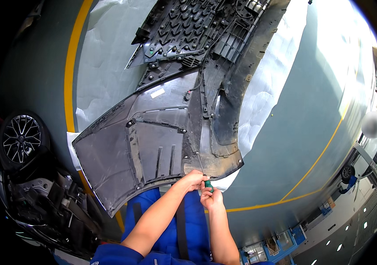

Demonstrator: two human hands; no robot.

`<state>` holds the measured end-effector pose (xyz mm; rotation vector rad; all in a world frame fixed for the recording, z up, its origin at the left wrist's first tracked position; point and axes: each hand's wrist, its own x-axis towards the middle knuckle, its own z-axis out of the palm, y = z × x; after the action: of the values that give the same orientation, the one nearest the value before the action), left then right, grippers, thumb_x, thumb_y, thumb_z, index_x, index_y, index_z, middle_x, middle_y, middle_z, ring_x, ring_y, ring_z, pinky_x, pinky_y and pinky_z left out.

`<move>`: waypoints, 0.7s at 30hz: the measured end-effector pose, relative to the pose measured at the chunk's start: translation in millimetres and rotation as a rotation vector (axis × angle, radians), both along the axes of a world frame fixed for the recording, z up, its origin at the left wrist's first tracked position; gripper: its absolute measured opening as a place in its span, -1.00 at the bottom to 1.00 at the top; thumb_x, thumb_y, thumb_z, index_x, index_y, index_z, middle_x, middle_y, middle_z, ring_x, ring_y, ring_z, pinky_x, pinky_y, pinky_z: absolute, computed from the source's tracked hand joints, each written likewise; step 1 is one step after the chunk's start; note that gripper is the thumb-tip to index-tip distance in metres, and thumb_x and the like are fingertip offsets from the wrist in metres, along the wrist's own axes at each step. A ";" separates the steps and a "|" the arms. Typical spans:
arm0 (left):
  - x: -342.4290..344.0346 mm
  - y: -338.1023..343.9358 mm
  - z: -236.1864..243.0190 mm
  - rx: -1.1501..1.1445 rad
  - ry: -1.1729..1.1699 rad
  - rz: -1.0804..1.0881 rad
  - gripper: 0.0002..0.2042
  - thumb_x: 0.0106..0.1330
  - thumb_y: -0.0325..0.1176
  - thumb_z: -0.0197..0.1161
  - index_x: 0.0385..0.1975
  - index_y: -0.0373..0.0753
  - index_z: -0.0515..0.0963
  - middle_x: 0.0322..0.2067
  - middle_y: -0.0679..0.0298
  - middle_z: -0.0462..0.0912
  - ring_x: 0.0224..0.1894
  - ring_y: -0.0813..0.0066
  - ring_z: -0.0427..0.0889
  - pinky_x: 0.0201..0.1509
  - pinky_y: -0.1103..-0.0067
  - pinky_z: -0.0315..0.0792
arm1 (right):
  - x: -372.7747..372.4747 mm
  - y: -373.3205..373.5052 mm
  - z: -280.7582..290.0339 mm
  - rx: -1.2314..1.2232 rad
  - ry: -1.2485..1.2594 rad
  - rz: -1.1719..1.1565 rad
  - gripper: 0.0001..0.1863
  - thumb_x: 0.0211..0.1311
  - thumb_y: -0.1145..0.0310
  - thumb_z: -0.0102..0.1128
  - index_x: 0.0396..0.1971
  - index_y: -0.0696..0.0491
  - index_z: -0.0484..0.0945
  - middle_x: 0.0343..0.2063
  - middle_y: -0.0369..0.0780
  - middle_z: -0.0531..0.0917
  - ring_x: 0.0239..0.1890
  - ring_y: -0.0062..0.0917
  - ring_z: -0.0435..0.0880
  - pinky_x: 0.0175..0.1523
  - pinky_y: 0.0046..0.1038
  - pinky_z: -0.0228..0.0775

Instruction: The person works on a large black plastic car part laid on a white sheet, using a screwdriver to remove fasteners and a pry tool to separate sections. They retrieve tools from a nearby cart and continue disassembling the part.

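A large black plastic bumper (100, 159) lies inner side up, its lower end across my blue-clad legs, with a dark mesh grille section (179, 31) at its far end. My right hand (211, 198) is closed round the green handle (209, 185) of a screwdriver, whose thin shaft (201, 162) points up over the dirt-stained lower right corner of the bumper. My left hand (194, 179) is closed at the bumper's near edge, beside the top of the handle; its fingertips hide what they pinch.
Protective white sheeting (257, 106) lies under the bumper. A dark car with exposed wheel (23, 139) stands at left. Yellow lines (71, 66) mark the floor. At right are a lift post (365, 157), another wheel (346, 172), a blue-clothed person (348, 185) and a blue cart (285, 243).
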<state>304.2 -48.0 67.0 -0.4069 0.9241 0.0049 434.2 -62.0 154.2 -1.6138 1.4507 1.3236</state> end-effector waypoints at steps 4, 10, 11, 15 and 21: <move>6.7 26.6 21.7 0.037 0.187 -0.028 -0.66 0.18 -0.28 0.53 -0.38 -0.42 0.53 -0.47 0.15 0.65 -0.52 0.46 0.67 -0.55 0.47 0.54 | -29.5 10.2 24.1 0.141 -0.328 1.525 -0.63 0.53 0.18 -0.15 -0.01 0.19 0.41 -0.24 -0.02 0.60 -0.40 -0.42 0.57 -0.41 -0.47 0.36; 22.2 18.7 12.5 0.116 0.274 -0.120 -0.76 0.31 -0.35 0.34 -0.37 -0.46 0.53 -0.43 0.12 0.62 -0.49 0.33 0.64 -0.46 0.45 0.56 | -50.2 40.4 46.7 0.066 -0.369 1.862 -0.67 0.50 0.21 -0.02 0.02 0.15 0.48 -0.44 -0.06 0.57 -0.39 -0.18 0.67 -0.29 -0.20 0.52; 21.4 13.1 9.2 0.042 0.264 -0.006 -0.77 0.35 -0.36 0.29 -0.33 -0.47 0.53 -0.41 0.10 0.63 -0.46 0.30 0.65 -0.43 0.43 0.57 | -40.4 36.2 39.6 0.109 -0.291 1.581 -0.65 0.50 0.21 -0.02 0.05 0.17 0.45 -0.44 -0.07 0.57 -0.40 -0.21 0.67 -0.31 -0.21 0.52; 1.1 8.9 15.6 -0.200 0.107 0.242 -0.83 0.41 -0.38 0.22 -0.24 -0.39 0.53 -0.40 0.09 0.61 -0.43 0.21 0.65 -0.49 0.32 0.48 | -21.3 -1.0 14.5 0.241 -0.302 1.289 -0.56 0.48 0.21 0.01 0.17 0.22 0.35 -0.39 -0.04 0.58 -0.35 -0.21 0.68 -0.31 -0.21 0.53; 14.7 17.0 14.2 0.268 0.392 -0.277 -0.70 0.30 -0.22 0.39 -0.49 -0.32 0.53 -0.59 0.26 0.53 -0.59 0.43 0.49 -0.53 0.42 0.39 | -64.6 15.8 39.4 0.393 -0.890 2.416 -0.56 0.45 0.19 0.07 0.09 0.26 0.42 -0.27 0.05 0.61 -0.25 -0.03 0.67 -0.19 -0.10 0.55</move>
<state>318.9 -31.0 81.2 -0.0236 1.3424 -0.0455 369.6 -46.2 193.6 -2.5823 -1.9045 0.9254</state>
